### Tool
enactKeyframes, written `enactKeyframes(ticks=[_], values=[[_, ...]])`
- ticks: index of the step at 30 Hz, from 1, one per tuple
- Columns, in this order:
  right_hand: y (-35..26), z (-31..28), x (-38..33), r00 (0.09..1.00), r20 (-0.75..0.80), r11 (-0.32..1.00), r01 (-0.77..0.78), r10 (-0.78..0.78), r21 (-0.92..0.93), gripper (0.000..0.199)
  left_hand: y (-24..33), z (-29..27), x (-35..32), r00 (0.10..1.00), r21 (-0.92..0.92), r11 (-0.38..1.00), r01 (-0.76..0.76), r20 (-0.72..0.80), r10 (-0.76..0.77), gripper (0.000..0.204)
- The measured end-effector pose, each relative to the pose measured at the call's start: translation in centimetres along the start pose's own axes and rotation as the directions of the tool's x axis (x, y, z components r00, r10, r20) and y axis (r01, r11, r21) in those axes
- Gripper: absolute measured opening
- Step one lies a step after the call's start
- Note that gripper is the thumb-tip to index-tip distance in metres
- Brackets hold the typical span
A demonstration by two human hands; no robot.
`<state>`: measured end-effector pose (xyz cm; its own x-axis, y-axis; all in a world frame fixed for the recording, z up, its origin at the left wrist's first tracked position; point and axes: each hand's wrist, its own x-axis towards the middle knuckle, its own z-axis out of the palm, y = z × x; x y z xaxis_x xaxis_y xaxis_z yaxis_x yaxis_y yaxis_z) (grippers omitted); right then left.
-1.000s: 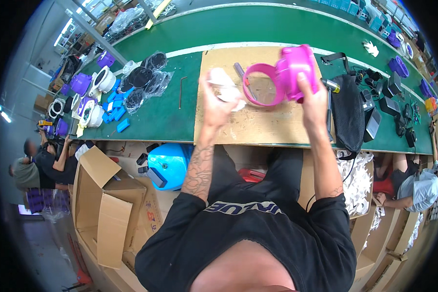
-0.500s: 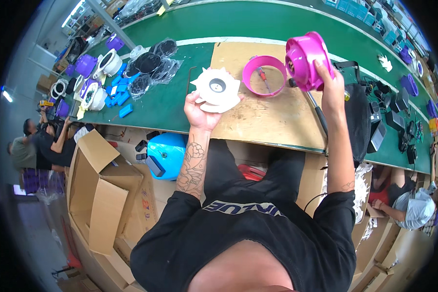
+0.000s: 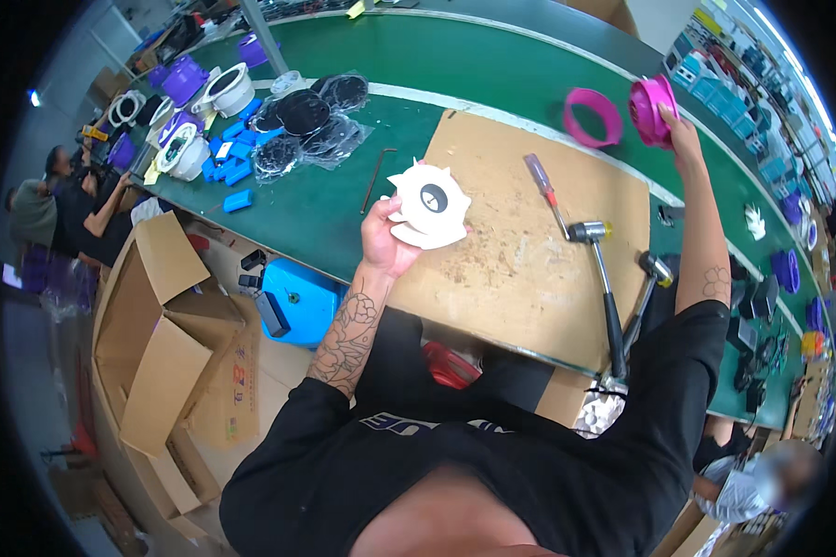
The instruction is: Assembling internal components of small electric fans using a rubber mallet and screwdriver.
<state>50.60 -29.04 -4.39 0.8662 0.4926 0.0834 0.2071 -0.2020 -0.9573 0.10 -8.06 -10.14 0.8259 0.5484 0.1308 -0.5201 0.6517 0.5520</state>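
My left hand holds a white fan impeller with pointed blades and a dark hub ring, raised over the left side of a cardboard sheet. My right arm is stretched far to the right, and my right hand grips a magenta round housing by its side, over the green surface beyond the bench. Just left of the housing is a magenta ring, near the white edge strip. On the cardboard lie a screwdriver and a hammer.
A second hammer lies to the right. On the left are blue blocks, bagged black discs and white round housings. A bent metal rod lies beside the cardboard. Below stand an open carton and a blue stool.
My right hand has carried the magenta housing away to the far right. The magenta ring has left the cardboard for the green surface, baring the screwdriver. The view has turned; the impeller stays in my left hand.
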Motion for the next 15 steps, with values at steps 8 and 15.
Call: enactKeyframes(ticks=[8,15], values=[[12.4,-5.9,3.8,0.971,-0.099,0.502,0.024,-0.217,-0.864,0.056,-1.8,-0.3,6.2,0.997,0.171,0.982,0.079,-0.024,-0.076,0.071],[11.4,-8.5,-2.2,0.907,0.031,0.24,0.144,-0.42,-0.96,0.055,-9.2,2.1,23.3,0.992,0.903,0.423,-0.076,0.113,-0.064,0.097]])
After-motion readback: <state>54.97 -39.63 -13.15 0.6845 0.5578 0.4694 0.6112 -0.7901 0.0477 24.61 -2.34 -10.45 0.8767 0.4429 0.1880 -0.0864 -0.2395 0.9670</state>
